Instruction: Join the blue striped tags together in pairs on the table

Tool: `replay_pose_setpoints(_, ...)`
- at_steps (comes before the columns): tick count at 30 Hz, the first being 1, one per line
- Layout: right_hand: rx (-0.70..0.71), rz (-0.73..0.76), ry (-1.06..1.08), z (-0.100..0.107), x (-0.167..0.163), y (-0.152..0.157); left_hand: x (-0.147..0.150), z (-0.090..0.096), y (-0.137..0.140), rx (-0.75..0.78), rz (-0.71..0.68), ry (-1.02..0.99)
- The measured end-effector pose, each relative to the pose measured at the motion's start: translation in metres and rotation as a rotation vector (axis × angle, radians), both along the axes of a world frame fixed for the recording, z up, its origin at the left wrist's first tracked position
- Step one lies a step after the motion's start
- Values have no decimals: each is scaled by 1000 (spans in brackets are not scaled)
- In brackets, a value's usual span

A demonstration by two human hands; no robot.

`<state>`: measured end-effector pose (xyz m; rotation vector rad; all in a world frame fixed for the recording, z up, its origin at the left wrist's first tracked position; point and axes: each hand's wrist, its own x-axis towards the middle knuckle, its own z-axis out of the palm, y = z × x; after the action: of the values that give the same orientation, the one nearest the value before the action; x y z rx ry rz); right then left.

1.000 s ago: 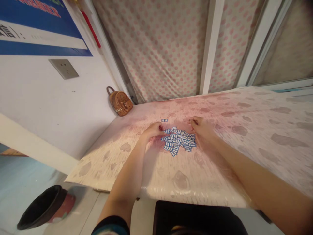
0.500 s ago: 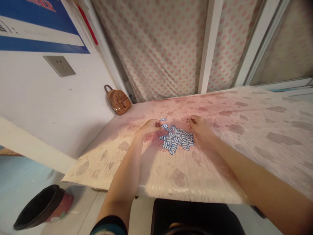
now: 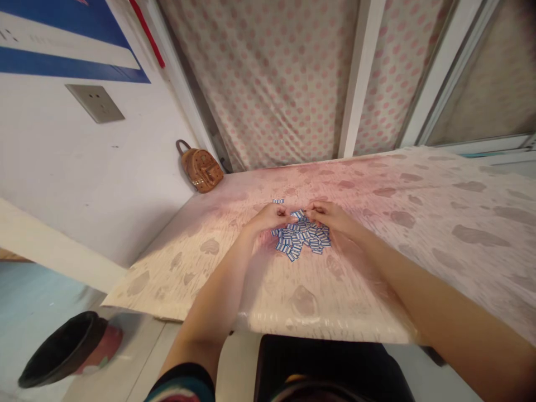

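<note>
Head view: left hand (image 3: 269, 218) and right hand (image 3: 330, 214), fingers nearly closed, hold unclear to me, flank heaped blue-and-white rectangular pieces (image 3: 295, 239), probably for easy reach.

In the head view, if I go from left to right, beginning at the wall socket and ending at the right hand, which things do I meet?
Wall socket → brown bag → left hand → middle of the pile of small blue-and-white pieces → right hand.

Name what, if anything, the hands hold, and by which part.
Small blue-and-white rectangular pieces show between the left hand and right hand; whether either grips one, and where, cannot be told.
</note>
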<state>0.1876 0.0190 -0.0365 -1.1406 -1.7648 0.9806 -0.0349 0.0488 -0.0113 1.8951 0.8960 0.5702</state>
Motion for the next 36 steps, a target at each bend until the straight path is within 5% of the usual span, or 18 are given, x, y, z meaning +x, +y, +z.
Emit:
replay_pose_setpoints(10, 36, 39, 19, -8, 1, 5, 3, -7, 10, -36, 74, -186)
replay_pose_setpoints(36, -67, 63, 50, -8, 0, 4, 8, -5, 4, -164, 189, -247)
